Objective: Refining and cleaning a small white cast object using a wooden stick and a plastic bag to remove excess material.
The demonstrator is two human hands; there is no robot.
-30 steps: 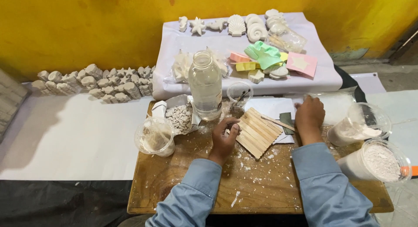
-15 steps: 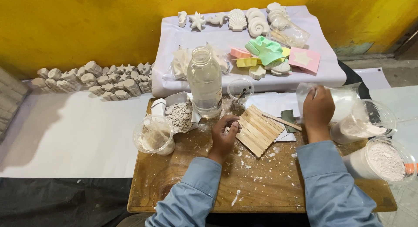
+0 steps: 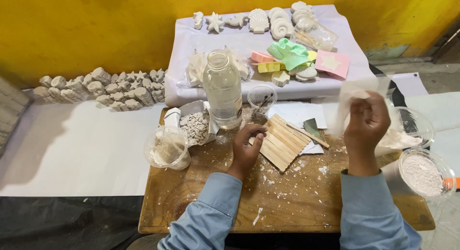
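Plaster-dusted tabletop (image 3: 287, 202): my left hand (image 3: 247, 147) should pin the stick mat (image 3: 282, 140) flat while, at three o'clock, my right hand (image 3: 366, 123) grips a clear bag (image 3: 342, 104).

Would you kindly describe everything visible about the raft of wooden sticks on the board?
The raft of wooden sticks is a flat panel of pale, flat sticks laid side by side, set at a slant on the powder-flecked wooden board. The left hand rests on its near-left edge. Its far end overlaps white paper.
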